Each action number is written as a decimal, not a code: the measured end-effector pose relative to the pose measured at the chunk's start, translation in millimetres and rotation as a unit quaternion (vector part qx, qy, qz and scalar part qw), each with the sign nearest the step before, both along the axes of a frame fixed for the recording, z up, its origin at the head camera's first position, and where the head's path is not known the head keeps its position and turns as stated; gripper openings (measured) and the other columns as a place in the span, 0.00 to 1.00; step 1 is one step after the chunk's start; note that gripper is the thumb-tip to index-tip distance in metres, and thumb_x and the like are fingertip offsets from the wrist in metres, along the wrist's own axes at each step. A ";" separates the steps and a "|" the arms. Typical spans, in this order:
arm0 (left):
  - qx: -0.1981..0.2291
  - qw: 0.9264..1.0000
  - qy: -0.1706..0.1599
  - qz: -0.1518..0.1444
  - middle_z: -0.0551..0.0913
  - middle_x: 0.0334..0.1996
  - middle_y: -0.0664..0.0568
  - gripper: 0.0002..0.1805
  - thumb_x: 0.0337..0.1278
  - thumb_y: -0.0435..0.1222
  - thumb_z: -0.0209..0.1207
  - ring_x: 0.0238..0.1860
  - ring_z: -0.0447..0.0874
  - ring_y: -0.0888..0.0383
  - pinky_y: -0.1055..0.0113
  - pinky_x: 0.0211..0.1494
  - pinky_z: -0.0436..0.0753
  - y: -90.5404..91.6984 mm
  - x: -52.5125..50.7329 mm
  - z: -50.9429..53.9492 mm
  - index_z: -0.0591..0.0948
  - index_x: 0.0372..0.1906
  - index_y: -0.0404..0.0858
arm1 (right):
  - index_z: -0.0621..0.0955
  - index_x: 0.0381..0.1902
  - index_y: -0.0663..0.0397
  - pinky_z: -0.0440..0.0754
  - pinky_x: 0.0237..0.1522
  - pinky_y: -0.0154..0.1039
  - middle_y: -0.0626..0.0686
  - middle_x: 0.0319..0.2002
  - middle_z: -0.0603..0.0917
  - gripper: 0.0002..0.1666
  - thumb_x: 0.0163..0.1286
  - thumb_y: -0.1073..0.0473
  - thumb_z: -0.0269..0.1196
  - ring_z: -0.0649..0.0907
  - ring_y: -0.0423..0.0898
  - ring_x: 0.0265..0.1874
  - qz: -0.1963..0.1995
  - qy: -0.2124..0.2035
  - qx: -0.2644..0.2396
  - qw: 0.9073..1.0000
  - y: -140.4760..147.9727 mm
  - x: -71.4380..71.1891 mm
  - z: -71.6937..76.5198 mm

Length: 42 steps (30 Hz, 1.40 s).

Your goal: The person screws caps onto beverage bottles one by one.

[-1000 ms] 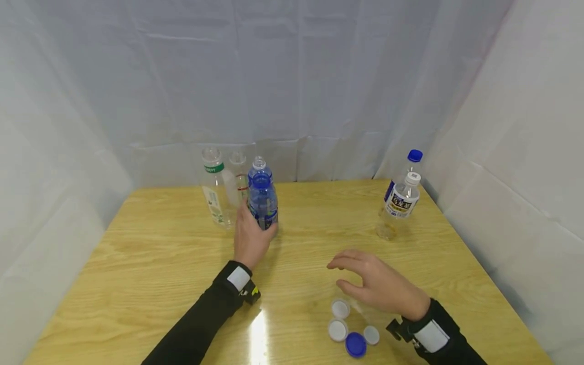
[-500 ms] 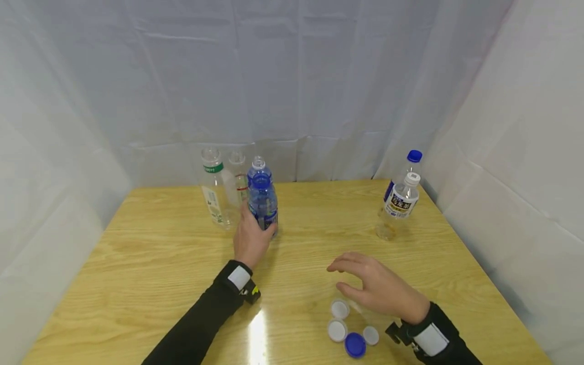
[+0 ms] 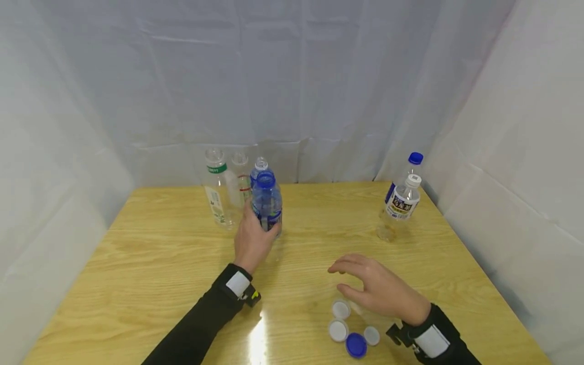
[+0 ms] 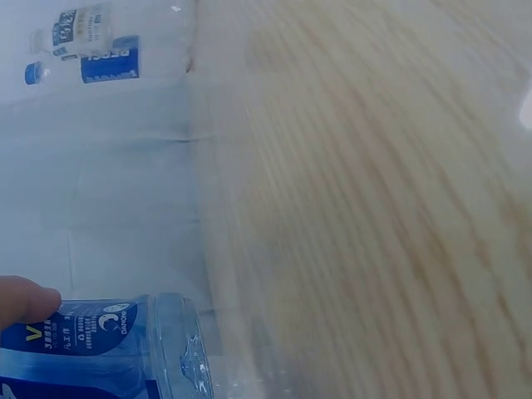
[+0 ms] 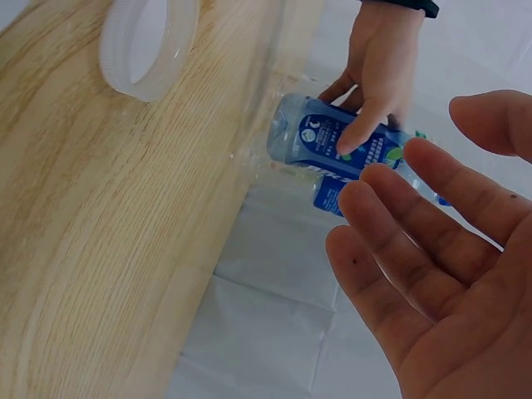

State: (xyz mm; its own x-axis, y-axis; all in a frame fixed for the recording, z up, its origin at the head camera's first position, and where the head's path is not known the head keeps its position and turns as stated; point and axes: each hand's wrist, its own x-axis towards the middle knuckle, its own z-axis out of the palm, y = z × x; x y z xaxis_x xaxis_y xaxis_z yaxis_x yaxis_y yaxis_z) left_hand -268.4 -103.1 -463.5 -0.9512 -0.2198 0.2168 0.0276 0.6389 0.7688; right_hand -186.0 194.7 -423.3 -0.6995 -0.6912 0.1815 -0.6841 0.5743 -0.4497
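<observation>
My left hand (image 3: 253, 242) grips an uncapped blue plastic bottle (image 3: 268, 203) around its label, thumb on the near side. In the left wrist view the bottle's base (image 4: 179, 349) shows beside the thumb. Directly behind it in the head view is another blue bottle (image 3: 261, 165), mostly covered. My right hand (image 3: 376, 289) hovers over the table with its fingers loosely extended, holding nothing. Just in front of it lie white bottle caps (image 3: 338, 330) and a blue cap (image 3: 356, 345). In the right wrist view the right palm (image 5: 474, 307) faces the camera.
A clear bottle with a green neck band (image 3: 219, 192) and a clear bottle with a red line (image 3: 242, 177) stand left of the held bottle. At the right are a white-capped bottle (image 3: 401, 203) and a blue-capped bottle (image 3: 412, 165). White sheets (image 3: 292, 91) surround the wooden table (image 3: 150, 263).
The blue bottle in my left hand has shifted slightly right and toward me, opening a little more distance from the bottles at its left. My right hand has barely moved.
</observation>
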 end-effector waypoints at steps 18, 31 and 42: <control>-0.017 0.998 0.058 -0.032 0.77 0.63 0.43 0.52 0.52 0.52 0.70 0.60 0.80 0.44 0.43 0.58 0.80 -4.7 44.0 31.6 0.56 0.78 0.44 | 0.82 0.57 0.37 0.83 0.57 0.44 0.38 0.56 0.81 0.17 0.71 0.52 0.65 0.80 0.39 0.58 0.000 -0.011 0.002 1.000 -0.4 3.9 3.6; -0.061 0.992 0.104 -0.033 0.81 0.59 0.45 0.50 0.49 0.50 0.72 0.54 0.83 0.46 0.45 0.51 0.84 -29.3 87.8 44.8 0.61 0.76 0.46 | 0.82 0.57 0.36 0.82 0.58 0.46 0.40 0.57 0.82 0.17 0.71 0.52 0.65 0.81 0.42 0.58 0.003 -0.015 0.009 1.000 0.1 3.7 4.2; -0.100 0.986 0.129 -0.029 0.81 0.57 0.42 0.52 0.44 0.46 0.76 0.52 0.83 0.44 0.43 0.50 0.84 -42.6 117.1 45.1 0.62 0.75 0.41 | 0.81 0.56 0.37 0.84 0.51 0.40 0.37 0.54 0.81 0.18 0.70 0.54 0.66 0.82 0.36 0.51 0.013 -0.037 0.002 0.999 -1.7 6.9 4.4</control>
